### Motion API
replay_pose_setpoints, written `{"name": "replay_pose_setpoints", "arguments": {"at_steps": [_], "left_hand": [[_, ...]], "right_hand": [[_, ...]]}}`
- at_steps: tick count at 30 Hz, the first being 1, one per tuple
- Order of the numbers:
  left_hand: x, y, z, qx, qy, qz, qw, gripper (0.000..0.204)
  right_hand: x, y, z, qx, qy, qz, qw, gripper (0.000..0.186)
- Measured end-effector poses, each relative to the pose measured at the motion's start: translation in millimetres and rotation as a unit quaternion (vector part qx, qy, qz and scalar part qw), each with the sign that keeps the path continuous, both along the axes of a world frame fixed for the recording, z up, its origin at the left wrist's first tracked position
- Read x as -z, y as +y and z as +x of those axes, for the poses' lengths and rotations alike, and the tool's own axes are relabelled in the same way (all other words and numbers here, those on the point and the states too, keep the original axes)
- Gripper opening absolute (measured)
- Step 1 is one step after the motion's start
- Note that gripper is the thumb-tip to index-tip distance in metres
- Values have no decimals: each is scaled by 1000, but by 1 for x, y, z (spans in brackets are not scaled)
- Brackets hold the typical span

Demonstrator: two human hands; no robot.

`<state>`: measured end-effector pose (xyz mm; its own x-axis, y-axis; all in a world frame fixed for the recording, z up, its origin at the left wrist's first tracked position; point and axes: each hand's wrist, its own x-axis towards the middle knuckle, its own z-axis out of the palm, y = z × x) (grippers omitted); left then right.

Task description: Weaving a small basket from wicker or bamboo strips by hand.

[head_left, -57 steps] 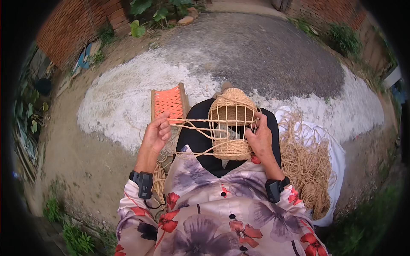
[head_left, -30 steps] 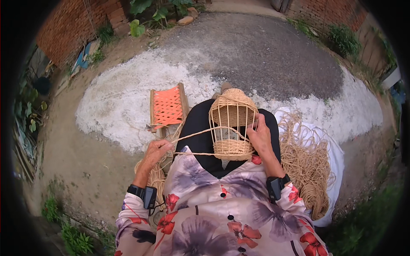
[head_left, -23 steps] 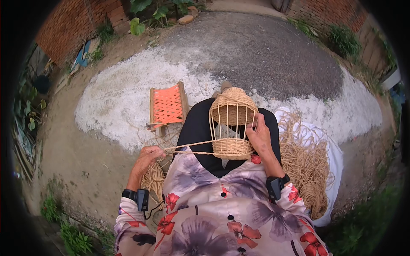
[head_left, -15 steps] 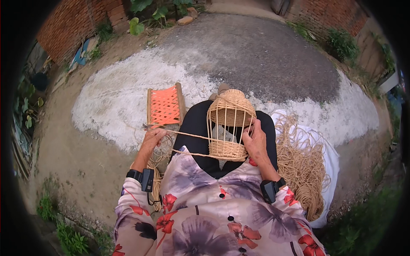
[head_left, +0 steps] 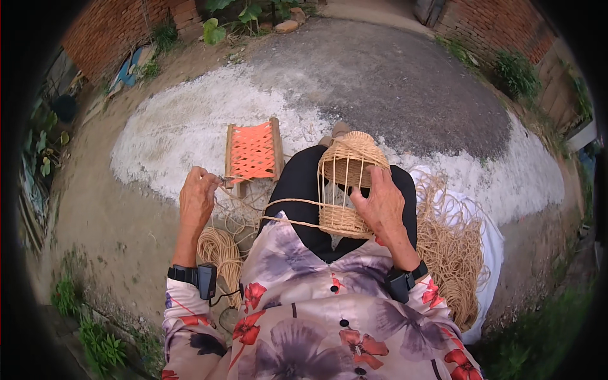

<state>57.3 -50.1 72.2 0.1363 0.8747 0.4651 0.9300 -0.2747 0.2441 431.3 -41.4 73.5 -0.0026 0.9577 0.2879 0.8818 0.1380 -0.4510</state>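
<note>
A woven basket (head_left: 345, 219) of pale cord lies across my lap, with a solid band at each end and bare upright ribs between. My right hand (head_left: 382, 206) is at its right side, thumb and fingers bent around the ribs near the far woven band. Out to the left, my left hand (head_left: 197, 197) is raised with its fingers pinched together, and a thin tan cord (head_left: 244, 179) trails from the fingertips. Two strands of cord (head_left: 294, 221) run left from the basket over my thigh. The exact spot held in my left fingers is hard to make out.
A low stool (head_left: 253, 152) with orange woven webbing stands ahead to the left. A cord coil (head_left: 219, 252) lies by my left forearm. Right of my leg, a large tangled cord heap (head_left: 451, 253) rests on a white cloth (head_left: 491, 253). Brick walls (head_left: 497, 28) stand beyond.
My left hand has moved left and forward, and the strands between it and the basket have slackened. My right hand's fingers have opened wider on the basket's side.
</note>
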Motion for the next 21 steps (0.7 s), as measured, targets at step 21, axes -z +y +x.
{"name": "replay_pose_setpoints", "arguments": {"at_steps": [21], "left_hand": [[3, 40, 200, 179, -287, -219, 915, 10]], "right_hand": [[26, -10, 25, 34, 209, 66, 975, 16]]}}
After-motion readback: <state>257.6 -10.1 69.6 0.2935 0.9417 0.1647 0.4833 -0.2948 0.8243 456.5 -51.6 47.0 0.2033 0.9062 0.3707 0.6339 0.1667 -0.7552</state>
